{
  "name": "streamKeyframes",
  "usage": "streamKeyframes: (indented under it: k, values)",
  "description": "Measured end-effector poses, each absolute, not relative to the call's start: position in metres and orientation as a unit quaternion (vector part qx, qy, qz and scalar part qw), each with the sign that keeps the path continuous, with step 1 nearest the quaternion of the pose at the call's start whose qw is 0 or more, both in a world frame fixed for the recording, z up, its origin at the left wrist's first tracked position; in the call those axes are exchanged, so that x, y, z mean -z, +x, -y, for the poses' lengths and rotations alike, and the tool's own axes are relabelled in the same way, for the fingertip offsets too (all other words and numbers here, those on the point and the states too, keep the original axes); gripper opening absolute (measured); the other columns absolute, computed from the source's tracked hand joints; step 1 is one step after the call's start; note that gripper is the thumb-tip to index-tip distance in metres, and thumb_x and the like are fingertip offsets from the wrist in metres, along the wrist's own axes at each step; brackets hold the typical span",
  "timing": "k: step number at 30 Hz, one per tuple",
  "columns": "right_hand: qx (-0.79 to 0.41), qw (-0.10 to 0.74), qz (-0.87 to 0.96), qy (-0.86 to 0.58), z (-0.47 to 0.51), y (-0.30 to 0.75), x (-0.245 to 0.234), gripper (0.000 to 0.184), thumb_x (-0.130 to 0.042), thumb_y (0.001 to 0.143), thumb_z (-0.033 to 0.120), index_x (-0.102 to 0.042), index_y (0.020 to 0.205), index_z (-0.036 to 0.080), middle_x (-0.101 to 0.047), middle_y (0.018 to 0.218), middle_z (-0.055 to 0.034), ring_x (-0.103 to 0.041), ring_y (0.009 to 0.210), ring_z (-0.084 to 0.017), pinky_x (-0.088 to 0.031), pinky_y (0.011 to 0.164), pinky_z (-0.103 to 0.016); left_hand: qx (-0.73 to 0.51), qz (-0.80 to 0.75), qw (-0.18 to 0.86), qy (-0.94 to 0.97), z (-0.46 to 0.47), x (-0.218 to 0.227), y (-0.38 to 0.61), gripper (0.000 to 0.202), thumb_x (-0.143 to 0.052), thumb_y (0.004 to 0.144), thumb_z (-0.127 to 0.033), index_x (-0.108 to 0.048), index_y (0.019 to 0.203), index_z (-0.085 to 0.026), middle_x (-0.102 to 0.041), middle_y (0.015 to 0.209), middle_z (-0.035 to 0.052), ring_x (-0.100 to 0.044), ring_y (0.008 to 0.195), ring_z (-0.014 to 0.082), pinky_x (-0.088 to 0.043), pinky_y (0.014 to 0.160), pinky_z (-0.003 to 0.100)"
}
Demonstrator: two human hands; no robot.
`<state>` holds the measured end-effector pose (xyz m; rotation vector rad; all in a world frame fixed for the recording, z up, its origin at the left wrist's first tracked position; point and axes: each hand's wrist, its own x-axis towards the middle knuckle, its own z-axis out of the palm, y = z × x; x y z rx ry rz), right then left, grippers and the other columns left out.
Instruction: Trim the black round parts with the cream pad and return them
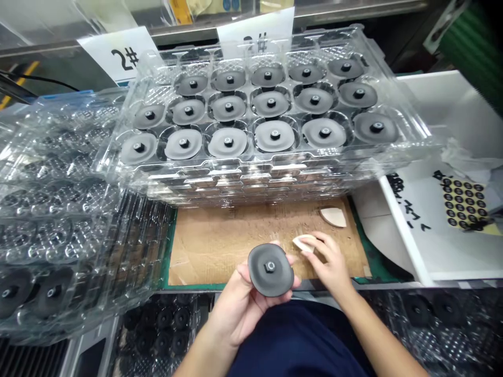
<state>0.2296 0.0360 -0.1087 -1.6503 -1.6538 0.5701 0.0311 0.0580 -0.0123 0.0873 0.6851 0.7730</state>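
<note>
My left hand (239,309) holds a black rounded-square plastic cap (261,277) with a small raised stud in its middle, the stud side facing up. Fingers and thumb wrap round its edge. To the right of it, my right hand (328,262) pinches a small white wedge-shaped pad (302,242) just above the cardboard, apart from the cap. A second pale wedge-shaped pad (334,216) lies on the cardboard sheet (220,235), near its far right corner. Similar black caps (275,134) sit in rows in the clear plastic tray (188,170) beyond my hands.
More clear trays (58,220) are stacked at the left. On the right stands a white bin (444,262) with a sheet of round black stickers (463,204) and black scraps. Paper signs (126,55) hang behind. Trays of black parts (161,324) lie below the bench edge.
</note>
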Motion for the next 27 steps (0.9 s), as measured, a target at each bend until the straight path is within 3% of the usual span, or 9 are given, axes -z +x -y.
streamKeyframes:
  k: [3,5,8,10,14,18,23,27]
  values:
    - [-0.275,0.394,0.676,-0.559,-0.056,0.227,0.048,0.023,-0.05,0.09,0.03,-0.067,0.106,0.025,-0.06,0.11,-0.0068,-0.059,0.104,-0.019,-0.051,0.088,-0.036,-0.331,-0.296,0.894,0.064,-0.057,0.005,0.035,0.051,-0.075,0.059,-0.051,-0.071,0.098,-0.018,-0.074,0.092,0.008,-0.072,0.075,0.0215,-0.057,0.062,0.024]
    - [-0.337,0.416,0.74,-0.407,-0.069,0.222,0.01,0.021,-0.053,0.089,0.023,-0.071,0.1,0.024,-0.055,0.117,-0.0082,-0.056,0.106,-0.019,-0.05,0.087,-0.034,-0.285,-0.282,0.913,0.079,-0.056,0.002,0.036,0.045,-0.078,0.059,-0.046,-0.072,0.089,-0.014,-0.075,0.079,0.0075,-0.072,0.069,0.0201,-0.057,0.06,0.023]
    - [-0.38,0.322,0.819,-0.284,-0.082,0.219,-0.025,0.029,-0.049,0.086,0.01,-0.072,0.099,0.023,-0.057,0.116,-0.009,-0.057,0.106,-0.016,-0.05,0.086,-0.028,-0.251,-0.287,0.921,0.081,-0.053,-0.001,0.034,0.034,-0.079,0.061,-0.041,-0.073,0.081,-0.013,-0.074,0.073,0.0059,-0.072,0.065,0.0184,-0.056,0.058,0.021]
    - [-0.369,0.273,0.831,-0.315,-0.084,0.219,-0.033,0.034,-0.049,0.084,0.007,-0.071,0.103,0.024,-0.057,0.12,-0.0092,-0.055,0.109,-0.017,-0.049,0.089,-0.031,-0.263,-0.289,0.917,0.085,-0.051,-0.001,0.031,0.042,-0.079,0.057,-0.046,-0.074,0.084,-0.015,-0.075,0.081,0.0053,-0.072,0.067,0.0189,-0.056,0.059,0.022]
    - [-0.4,0.273,0.843,-0.234,-0.086,0.221,-0.034,0.03,-0.051,0.084,0.011,-0.071,0.105,0.019,-0.059,0.118,-0.0106,-0.056,0.108,-0.017,-0.049,0.09,-0.031,-0.206,-0.277,0.932,0.107,-0.046,-0.002,0.029,0.042,-0.075,0.06,-0.049,-0.075,0.088,-0.019,-0.075,0.074,-0.0005,-0.071,0.063,0.0156,-0.055,0.06,0.022]
    - [-0.387,0.238,0.843,-0.288,-0.087,0.223,-0.038,0.037,-0.048,0.083,0.004,-0.072,0.1,0.025,-0.059,0.119,-0.0068,-0.058,0.106,-0.016,-0.049,0.088,-0.029,-0.226,-0.295,0.925,0.086,-0.045,-0.005,0.031,0.046,-0.079,0.053,-0.05,-0.075,0.087,-0.018,-0.076,0.084,0.0035,-0.072,0.066,0.0191,-0.056,0.06,0.024]
    - [-0.398,0.258,0.85,-0.228,-0.087,0.22,-0.042,0.031,-0.048,0.085,0.012,-0.071,0.103,0.021,-0.062,0.113,-0.0088,-0.058,0.104,-0.017,-0.05,0.088,-0.029,-0.201,-0.299,0.923,0.133,-0.048,-0.009,0.033,0.041,-0.075,0.055,-0.053,-0.076,0.077,-0.019,-0.073,0.066,-0.0034,-0.071,0.06,0.0174,-0.052,0.056,0.022]
    - [-0.365,0.243,0.844,-0.308,-0.086,0.22,-0.037,0.037,-0.047,0.082,0.005,-0.072,0.101,0.025,-0.059,0.119,-0.0073,-0.057,0.106,-0.017,-0.049,0.088,-0.03,-0.23,-0.294,0.923,0.091,-0.049,-0.005,0.027,0.051,-0.079,0.049,-0.052,-0.075,0.087,-0.019,-0.075,0.081,0.0041,-0.072,0.067,0.0198,-0.056,0.06,0.024]
